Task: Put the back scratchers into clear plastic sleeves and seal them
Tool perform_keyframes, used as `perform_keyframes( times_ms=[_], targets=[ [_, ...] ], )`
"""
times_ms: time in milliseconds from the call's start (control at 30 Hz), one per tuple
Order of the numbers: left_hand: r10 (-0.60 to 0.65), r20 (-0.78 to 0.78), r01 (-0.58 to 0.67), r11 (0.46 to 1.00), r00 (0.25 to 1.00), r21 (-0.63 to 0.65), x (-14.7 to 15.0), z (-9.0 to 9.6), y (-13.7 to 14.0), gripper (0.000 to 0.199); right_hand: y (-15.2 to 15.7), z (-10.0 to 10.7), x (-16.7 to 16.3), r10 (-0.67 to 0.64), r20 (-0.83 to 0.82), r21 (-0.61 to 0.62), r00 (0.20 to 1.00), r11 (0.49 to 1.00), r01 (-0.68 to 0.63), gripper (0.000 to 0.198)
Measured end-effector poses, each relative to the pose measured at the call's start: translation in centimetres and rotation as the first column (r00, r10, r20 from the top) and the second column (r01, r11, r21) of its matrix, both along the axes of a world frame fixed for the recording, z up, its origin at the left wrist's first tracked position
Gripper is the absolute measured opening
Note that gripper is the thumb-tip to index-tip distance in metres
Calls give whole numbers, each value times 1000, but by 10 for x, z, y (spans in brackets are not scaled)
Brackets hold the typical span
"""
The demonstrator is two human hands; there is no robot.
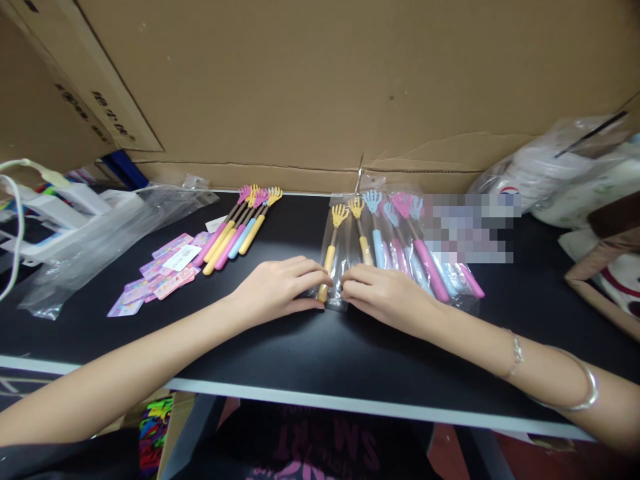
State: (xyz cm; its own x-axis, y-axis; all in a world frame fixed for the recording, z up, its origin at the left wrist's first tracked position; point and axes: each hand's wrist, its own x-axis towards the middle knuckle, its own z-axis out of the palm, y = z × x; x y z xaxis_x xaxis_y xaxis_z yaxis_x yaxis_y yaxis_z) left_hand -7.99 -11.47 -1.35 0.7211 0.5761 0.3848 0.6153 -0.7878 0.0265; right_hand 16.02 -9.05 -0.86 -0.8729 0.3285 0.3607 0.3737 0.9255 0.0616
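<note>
A yellow back scratcher (pixel 331 256) lies in a clear plastic bag (pixel 341 250) in front of me, claw end pointing away. At its handle's lower end, the fingers and thumb of my left hand (pixel 283 287) are closed on the bagged scratcher. My right hand (pixel 387 293) has its fingers curled in a pinch at the bag's right lower side. Just right of it, several bagged back scratchers with blue, pink and yellow claws lie side by side, including a pink one (pixel 430 267), partly behind my right hand. Unbagged back scratchers (pixel 235 230) lie in a group to the left.
Printed cards (pixel 170 267) are scattered left of the loose scratchers. Empty clear bags (pixel 110 233) lie beside a white plastic stand (pixel 60 213) with a cable. Cardboard (pixel 300 87) walls the black table (pixel 280 353) at the back. Wrapped white items (pixel 535 173) stand at the right.
</note>
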Motion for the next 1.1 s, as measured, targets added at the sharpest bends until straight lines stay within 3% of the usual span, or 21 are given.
perform_keyframes(
  times_ms=[200,467,700,867,1100],
  targets=[
    [-14,-29,13,1000,999,-26,-1,2,1,27,0,-1,1,54,18,-8,998,999,-54,23],
    [-32,-28,33,999,999,33,1,3,0,20,-2,5,1,101,54,-76,993,992,-97,22],
    [-13,-20,15,995,1000,96,4,2,-2,17,-7,0,-3,55,6,70,998,996,-56,16],
    [-9,-13,11,994,1000,111,5,1,-3,19,-11,-3,-6,17,-26,175,1000,985,-13,22],
    [-11,-13,12,997,1000,78,5,3,-2,25,-12,-1,-4,-40,-68,154,997,987,50,24]
  ],
)
